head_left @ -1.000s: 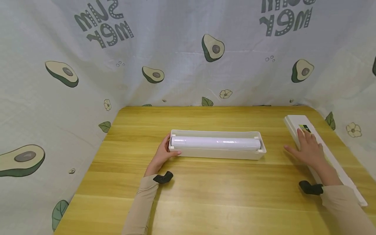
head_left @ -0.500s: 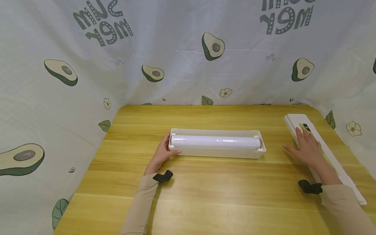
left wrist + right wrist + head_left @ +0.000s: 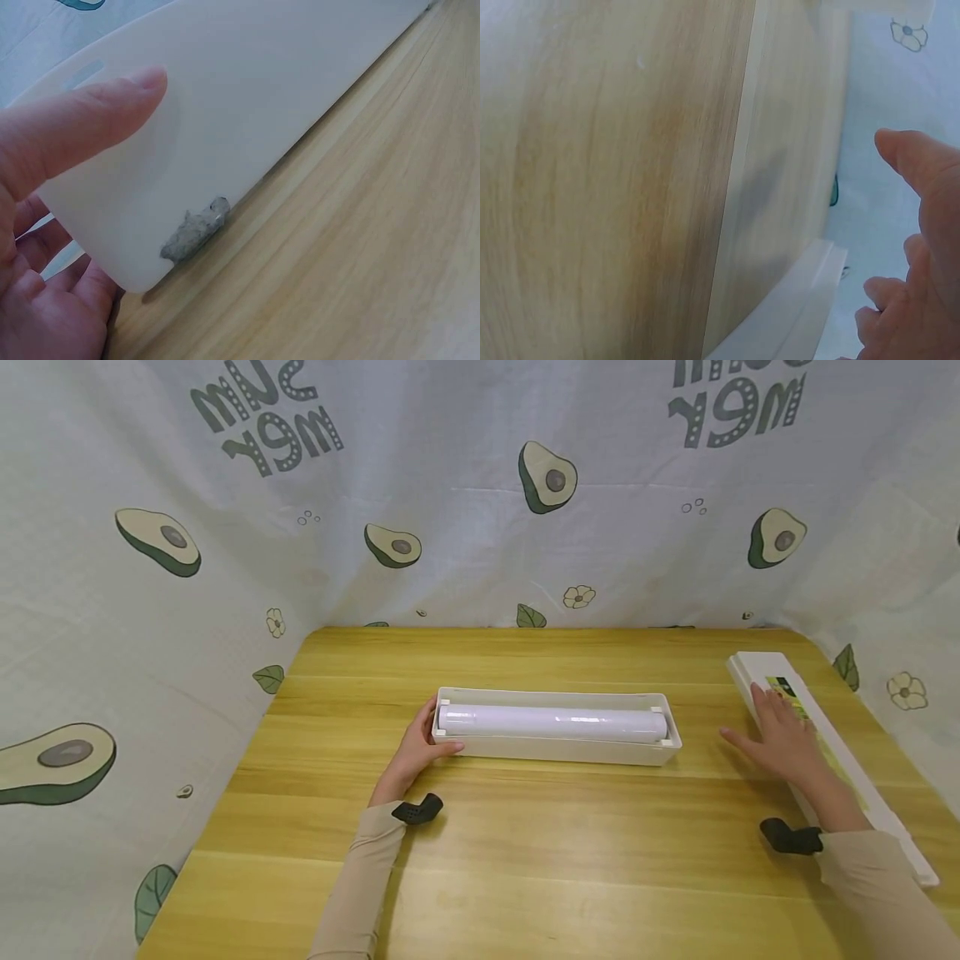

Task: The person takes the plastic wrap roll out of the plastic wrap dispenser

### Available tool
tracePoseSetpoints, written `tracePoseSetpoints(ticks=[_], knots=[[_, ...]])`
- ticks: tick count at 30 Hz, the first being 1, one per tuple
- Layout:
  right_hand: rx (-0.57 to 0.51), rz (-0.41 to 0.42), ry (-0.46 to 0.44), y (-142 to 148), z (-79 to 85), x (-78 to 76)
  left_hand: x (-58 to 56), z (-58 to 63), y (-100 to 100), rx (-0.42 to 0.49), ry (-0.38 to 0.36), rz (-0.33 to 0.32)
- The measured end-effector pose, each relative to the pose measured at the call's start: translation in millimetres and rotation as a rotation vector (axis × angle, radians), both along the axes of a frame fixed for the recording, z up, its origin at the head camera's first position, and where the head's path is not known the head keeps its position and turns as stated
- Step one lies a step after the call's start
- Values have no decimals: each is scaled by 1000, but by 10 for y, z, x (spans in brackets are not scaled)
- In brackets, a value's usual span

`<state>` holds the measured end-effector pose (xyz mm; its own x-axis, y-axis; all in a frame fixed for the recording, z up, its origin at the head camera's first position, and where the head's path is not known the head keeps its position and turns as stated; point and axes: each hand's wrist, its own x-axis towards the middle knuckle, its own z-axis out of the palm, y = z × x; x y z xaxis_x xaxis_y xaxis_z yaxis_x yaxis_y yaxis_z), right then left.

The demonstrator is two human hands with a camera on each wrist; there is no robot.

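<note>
My left hand (image 3: 411,755) grips the left end of a long white cling film dispenser box (image 3: 555,749), with the thumb on its near wall and the fingers behind the end. Inside the topless box lies a glossy whitish roll of film (image 3: 551,723). The left wrist view shows the thumb flat on the box wall (image 3: 247,90), above a grey patch low on it. At the right, my right hand (image 3: 787,745) has its fingers straight and spread over the long white lid (image 3: 862,777), whose green label is partly covered by them. The thumb points left, away from the lid.
Both things lie on a yellow wood-grain table (image 3: 570,843). The lid lies slanted along the table's right side. A pale curtain (image 3: 465,593) printed with avocados hangs behind and beside the table.
My right hand has shifted slightly left over the lid, showing more of the label. The left hand and the box keep their places.
</note>
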<state>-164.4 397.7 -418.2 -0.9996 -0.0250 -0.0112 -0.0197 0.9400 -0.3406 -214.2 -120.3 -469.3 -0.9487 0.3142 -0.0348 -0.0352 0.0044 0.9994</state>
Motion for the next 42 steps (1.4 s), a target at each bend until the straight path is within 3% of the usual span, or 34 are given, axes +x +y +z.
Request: tracePoseSetpoints(ticks=[14, 27, 42], knots=[[-30, 48, 14, -81, -16, 19, 25, 0, -6, -21, -11, 2], [-36, 74, 88, -121, -7, -3, 25, 12, 9, -32, -10, 14], [-133, 169, 133, -170, 15, -22, 9, 1, 9, -11, -26, 10]])
